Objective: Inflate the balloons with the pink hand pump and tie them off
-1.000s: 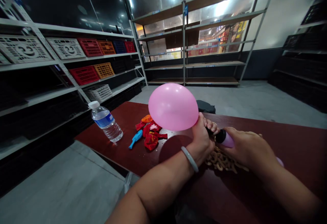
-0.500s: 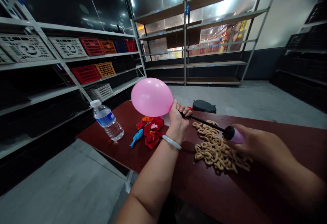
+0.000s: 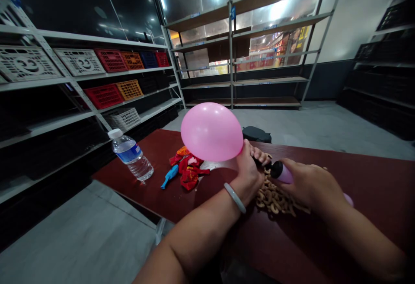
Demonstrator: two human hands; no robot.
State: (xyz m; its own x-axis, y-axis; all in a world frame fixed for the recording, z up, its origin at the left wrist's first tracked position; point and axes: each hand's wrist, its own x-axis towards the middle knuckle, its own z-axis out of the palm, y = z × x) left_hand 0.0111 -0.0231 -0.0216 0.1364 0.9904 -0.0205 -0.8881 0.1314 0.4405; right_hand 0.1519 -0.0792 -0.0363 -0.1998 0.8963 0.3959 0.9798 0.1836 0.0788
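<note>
A pink balloon (image 3: 210, 132), plump with air, points away from my left hand (image 3: 249, 167). That hand is closed round the balloon's neck and the black end of a hand pump (image 3: 285, 174). My right hand (image 3: 314, 189) wraps the pump's pale purple barrel, and the barrel's rear end shows past the wrist. Only a short stretch of black shaft is visible between my hands. Beneath them lies a heap of tan, curled pieces (image 3: 275, 199), partly covered. Limp red balloons (image 3: 189, 179), a blue balloon (image 3: 170, 176) and an orange one (image 3: 183, 151) lie left of my left hand.
On the left of the dark red table (image 3: 372, 176) stands a capped water bottle (image 3: 132, 156). A dark grey seat (image 3: 256, 134) is behind the table. Shelving with crates (image 3: 103, 96) lines the left, and a tall rack (image 3: 231, 59) stands at the back.
My hands have come closer together, so the pump's black shaft shows much shorter. The balloon looks larger, and it and my left hand have shifted right and slightly down in view.
</note>
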